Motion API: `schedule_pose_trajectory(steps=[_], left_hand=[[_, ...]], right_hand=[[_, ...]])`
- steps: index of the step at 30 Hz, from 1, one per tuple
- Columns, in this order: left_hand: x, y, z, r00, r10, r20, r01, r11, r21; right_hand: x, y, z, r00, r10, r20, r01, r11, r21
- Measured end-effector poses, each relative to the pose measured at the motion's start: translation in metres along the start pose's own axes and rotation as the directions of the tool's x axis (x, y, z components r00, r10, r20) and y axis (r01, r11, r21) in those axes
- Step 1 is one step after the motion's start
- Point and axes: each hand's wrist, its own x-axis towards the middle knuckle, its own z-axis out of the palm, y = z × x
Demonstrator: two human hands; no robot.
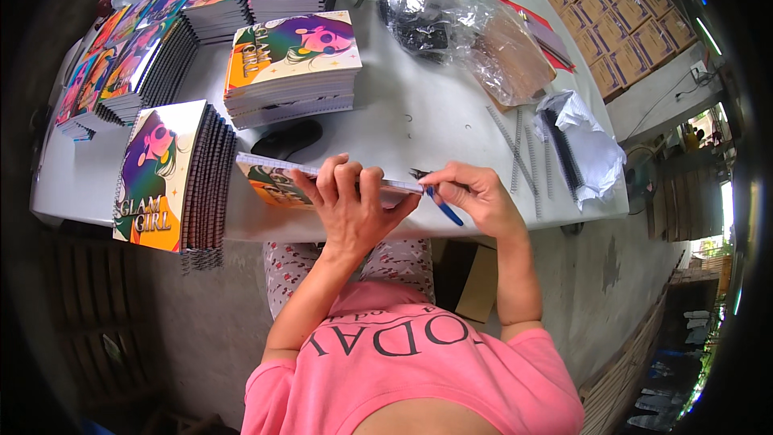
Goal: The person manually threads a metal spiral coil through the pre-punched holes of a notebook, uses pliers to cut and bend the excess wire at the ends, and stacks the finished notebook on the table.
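Observation:
My left hand [351, 208] grips a notebook [272, 181] with a colourful cover, tilted on its edge at the table's front. Its fingers wrap over the upper edge, and the thumb lies along the right end. In my right hand [481, 200] is a pair of small pliers [447, 209] with blue handles and dark jaws. The jaws are at the notebook's right corner; whether they close on the wire there is too small to tell.
Left of my hands stands a stack of spiral notebooks [161, 177]; behind is a pile of thicker ones [294, 64]. A black mouse-shaped object [287, 139] lies between. Loose wire spirals [515, 149], white wrapping [592, 153] and a clear plastic bag [451, 24] lie on the right.

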Motion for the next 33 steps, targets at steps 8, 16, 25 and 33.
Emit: schedule_pose_trajectory(steps=[8, 16, 25, 33], left_hand=[[0.000, -0.001, -0.009, 0.998, -0.019, 0.052, 0.020, 1.000, -0.020], [-0.001, -0.006, -0.015, 0.994, -0.015, 0.108, 0.011, 0.999, 0.037], [-0.002, -0.018, -0.032, 0.998, -0.061, 0.029, 0.059, 0.996, 0.059], [0.002, -0.021, -0.037, 0.995, -0.064, 0.070, 0.066, 0.998, -0.024]], right_hand=[[0.001, -0.028, 0.010, 0.995, 0.061, -0.077, -0.074, 0.981, -0.177], [0.000, -0.008, -0.003, 1.000, 0.020, 0.005, -0.018, 0.976, -0.216], [-0.001, -0.019, 0.013, 0.984, -0.127, -0.123, 0.104, 0.979, -0.177], [0.008, -0.029, -0.007, 0.969, 0.163, 0.184, -0.140, 0.981, -0.132]])
